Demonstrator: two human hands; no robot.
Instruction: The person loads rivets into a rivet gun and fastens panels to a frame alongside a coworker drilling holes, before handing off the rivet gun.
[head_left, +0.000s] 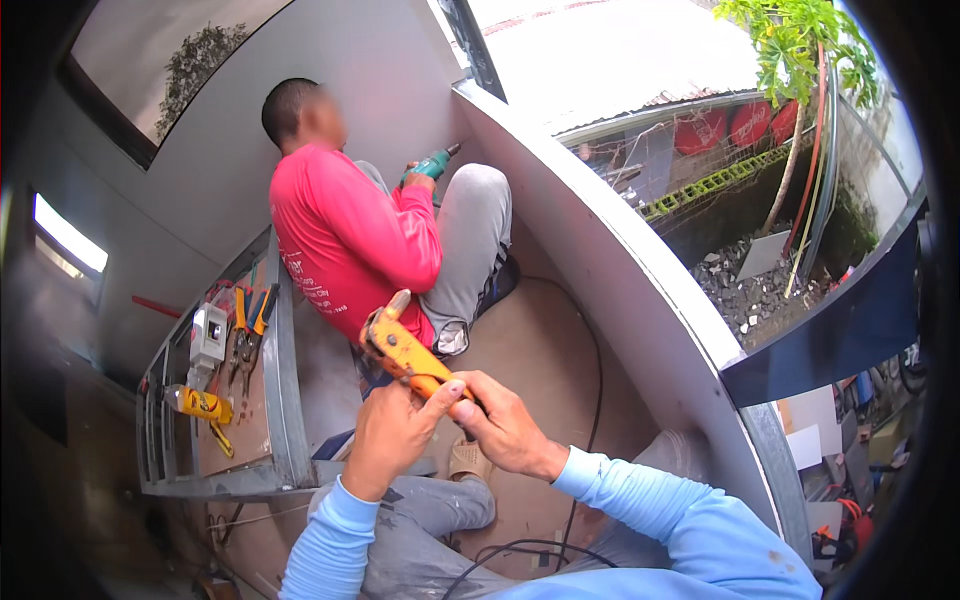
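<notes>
A worn yellow hand riveter (402, 352) with a stubby nose points up and away in front of me. My left hand (390, 435) is closed around its lower handle end. From the other side, my right hand (505, 425) grips the same end, its thumb meeting the left thumb. The handle ends are hidden inside my fingers. Beyond the riveter a co-worker in a red shirt (350, 220) sits against the wall, holding a green power drill (432, 165) aimed at the low white panel.
At left, a metal frame (285, 380) with a board carries pliers (258, 315), a white box-shaped device (208, 335) and a yellow bottle (203, 403). A black cable (598, 390) runs over the brown floor. The white panel (620, 255) borders the right side, with gravel (745, 290) outside.
</notes>
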